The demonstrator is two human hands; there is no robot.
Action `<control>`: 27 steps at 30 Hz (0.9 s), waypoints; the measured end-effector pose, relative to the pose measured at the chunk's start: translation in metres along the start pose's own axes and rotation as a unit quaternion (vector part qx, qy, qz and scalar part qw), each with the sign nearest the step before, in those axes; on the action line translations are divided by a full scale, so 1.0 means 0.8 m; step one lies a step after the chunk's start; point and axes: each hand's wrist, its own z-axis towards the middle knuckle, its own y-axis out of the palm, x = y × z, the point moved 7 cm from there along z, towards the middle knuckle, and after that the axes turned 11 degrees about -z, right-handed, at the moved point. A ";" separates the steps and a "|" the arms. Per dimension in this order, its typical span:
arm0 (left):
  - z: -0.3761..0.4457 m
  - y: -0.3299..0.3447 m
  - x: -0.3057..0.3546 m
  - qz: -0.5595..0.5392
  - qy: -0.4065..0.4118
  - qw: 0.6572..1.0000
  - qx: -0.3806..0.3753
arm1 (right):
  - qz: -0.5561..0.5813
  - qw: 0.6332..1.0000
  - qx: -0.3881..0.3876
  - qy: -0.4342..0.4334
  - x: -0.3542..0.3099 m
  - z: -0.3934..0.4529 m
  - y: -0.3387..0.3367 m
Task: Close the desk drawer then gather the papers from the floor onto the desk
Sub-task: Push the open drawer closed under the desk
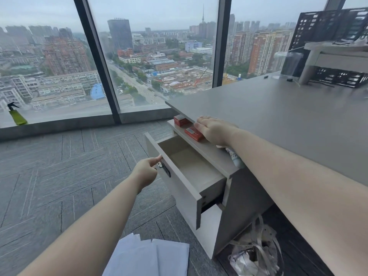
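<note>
Drawer [191,170] stands pulled out, empty, its front facing your left hand [146,170]. That hand is curled at the handle, thumb on the top edge; push from there toward the cabinet. Your right hand [214,129] lies open, flat on the tabletop [278,116]. Papers [149,257] lie on the floor below your left arm.

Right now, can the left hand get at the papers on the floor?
Probably yes. The left hand is at the open drawer front, and the papers lie on bare carpet below its arm, nothing between them.
</note>
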 end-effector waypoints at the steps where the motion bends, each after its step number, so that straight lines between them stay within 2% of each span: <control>1: 0.007 0.011 0.002 -0.006 0.004 1.000 -0.004 | 0.007 1.000 0.000 -0.001 0.001 0.003 0.000; 11: 0.065 0.102 0.020 0.000 0.050 0.998 -0.025 | -0.006 1.000 0.007 -0.028 0.002 0.012 -0.002; 15: 0.077 0.114 0.018 -0.012 0.053 0.998 -0.013 | -0.011 0.999 0.018 -0.035 0.002 0.013 -0.003; 18: 0.079 0.117 0.011 -0.008 0.054 0.998 -0.031 | -0.013 0.999 0.028 -0.039 0.003 0.012 -0.004; 20: 0.080 0.115 0.005 0.026 0.056 0.998 -0.034 | -0.011 0.999 0.029 -0.043 0.003 0.013 -0.003; 22: 0.083 0.109 0.004 0.090 0.066 0.994 -0.004 | -0.009 0.999 0.032 -0.042 0.004 0.013 -0.003; 27: 0.087 0.108 0.009 0.232 0.092 0.967 0.045 | -0.006 0.999 0.037 -0.039 0.005 0.017 -0.002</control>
